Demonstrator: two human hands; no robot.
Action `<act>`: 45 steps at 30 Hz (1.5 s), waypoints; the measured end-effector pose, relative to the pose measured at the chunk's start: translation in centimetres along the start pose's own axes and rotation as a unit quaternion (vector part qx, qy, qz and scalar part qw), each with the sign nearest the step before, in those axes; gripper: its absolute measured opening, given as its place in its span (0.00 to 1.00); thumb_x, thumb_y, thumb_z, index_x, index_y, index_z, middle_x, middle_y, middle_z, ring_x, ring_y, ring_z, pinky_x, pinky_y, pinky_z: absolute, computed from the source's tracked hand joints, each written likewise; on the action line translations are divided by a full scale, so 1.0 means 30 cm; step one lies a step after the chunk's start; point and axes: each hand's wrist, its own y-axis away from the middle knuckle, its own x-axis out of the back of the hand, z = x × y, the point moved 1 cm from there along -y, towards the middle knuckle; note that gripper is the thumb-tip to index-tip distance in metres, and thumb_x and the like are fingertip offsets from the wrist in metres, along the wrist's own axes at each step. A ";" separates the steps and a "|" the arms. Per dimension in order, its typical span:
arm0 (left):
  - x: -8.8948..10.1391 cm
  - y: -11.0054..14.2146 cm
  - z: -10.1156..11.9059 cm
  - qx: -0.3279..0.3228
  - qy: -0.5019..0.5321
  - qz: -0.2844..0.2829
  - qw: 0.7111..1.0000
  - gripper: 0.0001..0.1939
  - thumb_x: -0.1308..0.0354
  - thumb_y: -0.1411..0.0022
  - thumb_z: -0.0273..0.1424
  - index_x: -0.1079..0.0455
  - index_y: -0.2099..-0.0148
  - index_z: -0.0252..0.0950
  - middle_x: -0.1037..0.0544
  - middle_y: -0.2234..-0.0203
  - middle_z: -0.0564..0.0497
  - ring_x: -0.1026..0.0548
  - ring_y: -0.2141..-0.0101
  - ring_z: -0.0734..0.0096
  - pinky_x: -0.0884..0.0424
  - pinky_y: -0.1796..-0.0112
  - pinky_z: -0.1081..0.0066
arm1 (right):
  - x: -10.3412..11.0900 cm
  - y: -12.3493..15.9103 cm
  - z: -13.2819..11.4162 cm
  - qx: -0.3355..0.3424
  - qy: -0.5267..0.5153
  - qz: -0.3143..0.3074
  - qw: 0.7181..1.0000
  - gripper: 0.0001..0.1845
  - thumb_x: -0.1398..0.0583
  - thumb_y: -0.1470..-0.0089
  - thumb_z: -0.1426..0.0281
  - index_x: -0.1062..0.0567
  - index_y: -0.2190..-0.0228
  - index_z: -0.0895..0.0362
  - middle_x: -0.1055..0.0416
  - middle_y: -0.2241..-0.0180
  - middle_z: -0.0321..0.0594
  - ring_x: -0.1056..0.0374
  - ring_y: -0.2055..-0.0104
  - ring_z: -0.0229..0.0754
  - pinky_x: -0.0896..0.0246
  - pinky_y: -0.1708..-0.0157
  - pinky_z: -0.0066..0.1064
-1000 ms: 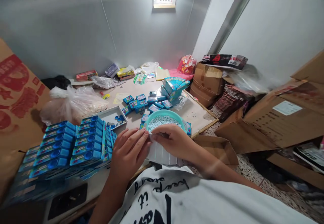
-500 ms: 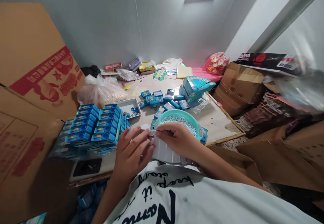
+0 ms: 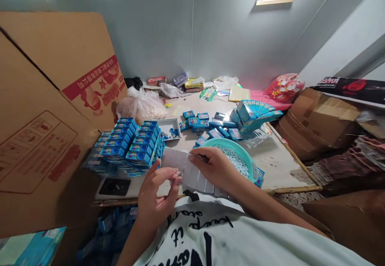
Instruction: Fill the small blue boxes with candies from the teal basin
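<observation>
My right hand (image 3: 216, 165) grips a pale grey-white sheet (image 3: 175, 159) marked off in strips, thumb on top. The sheet lies just above my shirt and stretches left toward the blue boxes. My left hand (image 3: 156, 189) is closed in a pinch at the sheet's lower left edge. Something small shows at its fingertips, too small to name. Behind my right hand is a turquoise basin (image 3: 251, 157) filled with small pale pellets (image 3: 233, 159).
Stacked blue boxes (image 3: 144, 141) stand left, beside a white tray (image 3: 177, 123) of small blue pieces. Loose blue boxes (image 3: 198, 127) lie mid-table. A large carton (image 3: 87, 145) rises at the left; another carton (image 3: 313, 125) sits right. A black pad (image 3: 114, 187) lies near the front edge.
My view has turned left, so the table appears farther right. My left hand has drawn back from the sheet's upper edge into a pinch lower down, and more of the sheet shows.
</observation>
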 end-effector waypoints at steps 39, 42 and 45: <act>-0.029 -0.099 -0.303 -0.202 -0.044 -0.156 0.966 0.19 0.37 0.37 0.24 0.27 0.44 0.39 0.24 0.42 0.42 0.34 0.37 0.50 0.37 0.38 0.47 | -0.118 -0.031 0.012 -0.074 0.038 0.074 0.994 0.12 0.41 0.38 0.68 0.18 0.68 0.55 0.21 0.71 0.38 0.33 0.71 0.39 0.42 0.70 0.29; 0.024 -0.088 -0.325 -0.196 -0.035 -0.187 0.962 0.15 0.37 0.38 0.24 0.24 0.49 0.41 0.25 0.41 0.45 0.35 0.35 0.50 0.41 0.36 0.46 | -0.167 -0.042 -0.003 -0.099 0.027 0.087 0.991 0.11 0.41 0.39 0.67 0.18 0.68 0.55 0.21 0.70 0.38 0.33 0.71 0.38 0.43 0.71 0.28; 0.082 -0.077 -0.339 -0.198 0.001 -0.200 0.960 0.13 0.36 0.39 0.25 0.24 0.52 0.40 0.22 0.44 0.47 0.33 0.36 0.52 0.43 0.35 0.48 | -0.216 -0.056 -0.010 -0.104 0.008 0.090 0.990 0.13 0.41 0.38 0.64 0.19 0.69 0.55 0.22 0.71 0.37 0.34 0.71 0.38 0.43 0.72 0.28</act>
